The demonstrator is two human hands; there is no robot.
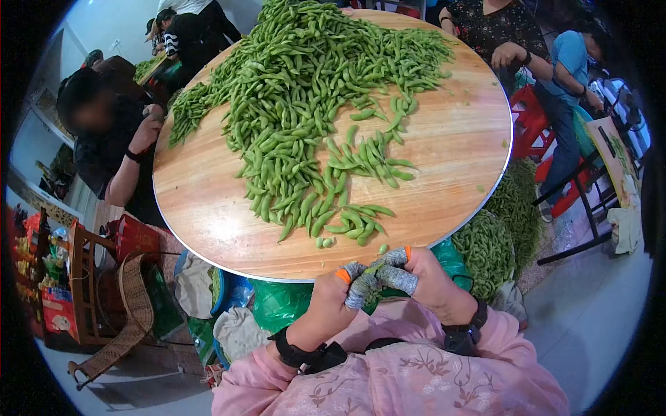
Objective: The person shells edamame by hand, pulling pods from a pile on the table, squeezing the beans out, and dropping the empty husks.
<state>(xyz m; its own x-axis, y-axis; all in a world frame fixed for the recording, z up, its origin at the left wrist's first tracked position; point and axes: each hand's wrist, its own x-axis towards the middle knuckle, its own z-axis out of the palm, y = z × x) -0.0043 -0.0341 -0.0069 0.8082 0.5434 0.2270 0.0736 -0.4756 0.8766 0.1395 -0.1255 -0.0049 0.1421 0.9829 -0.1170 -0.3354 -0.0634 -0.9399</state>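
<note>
A large heap of green pods (298, 90) covers much of the round wooden table (201, 201). At the table's near edge, my left hand (334, 298) and my right hand (430, 283) meet, their fingers bent and closed together. Grey wraps cover several fingertips, with an orange band on each hand. Between the fingertips is a green pod (375, 269), partly hidden by them. A small group of pods (357, 223) and a few loose beans (324, 243) lie on the wood just beyond my hands.
People sit at the left (114, 139) and stand or sit at the upper right (499, 35). Below the table's right edge are piled pods (485, 249) and green plastic (452, 263). A wicker chair (132, 298) stands at the lower left, red stools (531, 121) at the right.
</note>
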